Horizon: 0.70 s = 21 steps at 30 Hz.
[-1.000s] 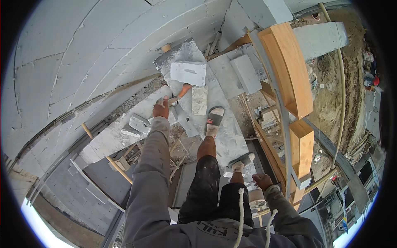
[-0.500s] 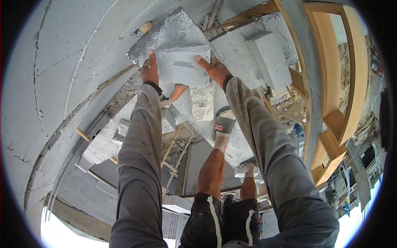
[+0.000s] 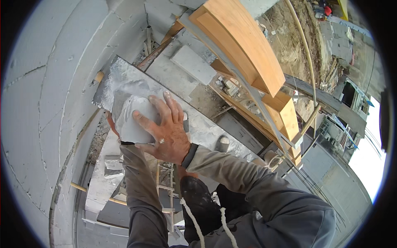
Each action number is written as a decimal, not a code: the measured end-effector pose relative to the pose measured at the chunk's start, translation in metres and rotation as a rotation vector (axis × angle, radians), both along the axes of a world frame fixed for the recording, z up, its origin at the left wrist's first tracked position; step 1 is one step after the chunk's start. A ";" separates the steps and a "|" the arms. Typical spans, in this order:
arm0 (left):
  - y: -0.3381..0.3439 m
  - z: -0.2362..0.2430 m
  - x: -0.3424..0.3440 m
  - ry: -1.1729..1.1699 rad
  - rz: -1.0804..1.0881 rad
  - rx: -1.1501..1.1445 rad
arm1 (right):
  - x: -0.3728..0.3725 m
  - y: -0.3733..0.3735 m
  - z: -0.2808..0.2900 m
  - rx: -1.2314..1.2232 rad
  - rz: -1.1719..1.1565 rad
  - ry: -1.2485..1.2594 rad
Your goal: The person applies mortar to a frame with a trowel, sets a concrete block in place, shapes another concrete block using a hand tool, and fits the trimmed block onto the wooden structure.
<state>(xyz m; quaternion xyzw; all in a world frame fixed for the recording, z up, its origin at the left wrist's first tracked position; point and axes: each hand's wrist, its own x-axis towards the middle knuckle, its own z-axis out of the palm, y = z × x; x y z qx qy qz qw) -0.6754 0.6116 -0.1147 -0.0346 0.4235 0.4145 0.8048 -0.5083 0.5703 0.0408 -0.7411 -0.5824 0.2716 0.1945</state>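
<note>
A pale grey concrete block [image 3: 131, 118], dusty and rough on one face, is between my hands. My right hand [image 3: 168, 134] lies on its right side with the fingers spread. Only an edge of my left hand [image 3: 112, 125] shows along the block's left side; its fingers are mostly hidden. Beyond the block is the far end of a grey plank [image 3: 124, 71] strewn with white powder and crumbs.
A block wall [image 3: 62, 82] rises at the left. Another grey block [image 3: 193, 64] lies farther off. Wooden frames [image 3: 242, 39] stand at the right near a bamboo pole [image 3: 310, 124]. Below are a ladder [image 3: 166, 188] and my sandalled foot [image 3: 222, 144].
My right hand has gone from gripping the block's right edge to lying spread on it. The block has turned and sits farther left in view. The view has swung to the right.
</note>
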 end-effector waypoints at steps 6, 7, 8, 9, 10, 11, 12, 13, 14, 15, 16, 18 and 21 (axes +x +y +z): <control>-0.070 0.020 0.068 -0.045 -0.067 -0.027 | 0.088 -0.051 0.085 -0.250 -0.122 -0.045; -0.078 0.031 0.094 0.020 -0.055 -0.005 | 0.109 -0.076 0.090 -0.271 -0.169 -0.009; -0.081 0.057 0.132 0.019 -0.160 -0.066 | 0.135 -0.104 0.094 -0.298 -0.225 0.013; -0.087 0.087 0.159 0.040 -0.259 -0.123 | 0.154 -0.126 0.104 -0.304 -0.276 0.012; -0.106 0.089 0.170 0.095 -0.289 -0.078 | 0.169 -0.142 0.114 -0.287 -0.296 0.036; -0.125 0.085 0.181 0.144 -0.323 -0.040 | 0.186 -0.156 0.126 -0.258 -0.279 0.026; -0.134 0.096 0.191 0.150 -0.330 -0.037 | 0.201 -0.170 0.138 -0.272 -0.288 -0.019; -0.141 0.105 0.199 0.240 -0.563 -0.012 | 0.216 -0.185 0.144 -0.242 -0.307 -0.048; -0.151 0.113 0.206 0.322 -0.799 0.009 | 0.235 -0.200 0.152 -0.245 -0.313 -0.084; -0.163 0.111 0.203 0.335 -0.791 0.010 | 0.253 -0.210 0.160 -0.239 -0.302 -0.114; -0.178 0.104 0.193 0.395 -0.797 0.011 | 0.266 -0.222 0.167 -0.255 -0.311 -0.168; -0.207 0.101 0.176 0.449 -0.779 -0.006 | 0.298 -0.252 0.174 -0.278 -0.322 -0.272; -0.244 0.099 0.135 0.533 -0.814 -0.067 | 0.335 -0.276 0.176 -0.254 -0.305 -0.348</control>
